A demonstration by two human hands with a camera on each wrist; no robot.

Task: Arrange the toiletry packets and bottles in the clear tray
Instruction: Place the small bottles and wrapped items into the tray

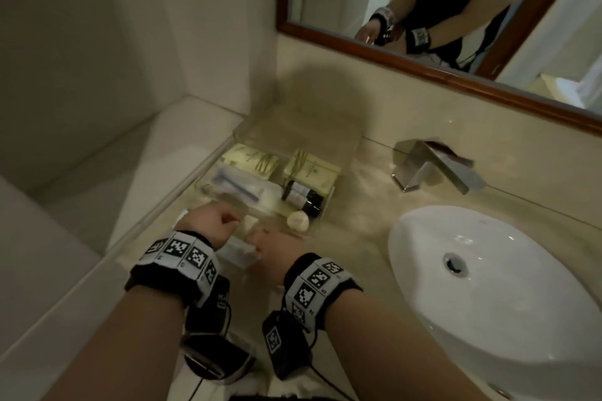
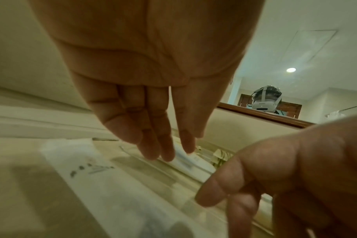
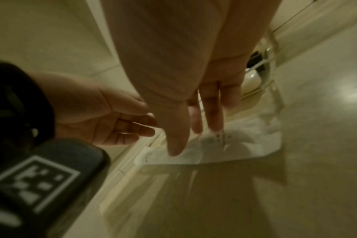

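Observation:
The clear tray [image 1: 303,143] sits on the beige counter and holds two cream packets [image 1: 311,169], a toothbrush packet [image 1: 237,185], dark bottles [image 1: 301,195] and a round white soap [image 1: 298,221]. A white translucent packet [image 1: 236,252] lies flat at the tray's near end, between my hands. My left hand [image 1: 215,221] hovers over the tray's near left corner with straight fingers [image 2: 151,149] and holds nothing. My right hand [image 1: 264,244] reaches down onto the packet [image 3: 234,148], and its straight fingertips [image 3: 214,127] touch the top of it. The underside of the packet is hidden.
A white sink basin [image 1: 488,270] lies to the right, with a chrome faucet [image 1: 433,166] behind it. A wood-framed mirror [image 1: 358,42] hangs above the counter. The counter's left edge [image 1: 156,212] drops off to a lower tiled ledge close to my left hand.

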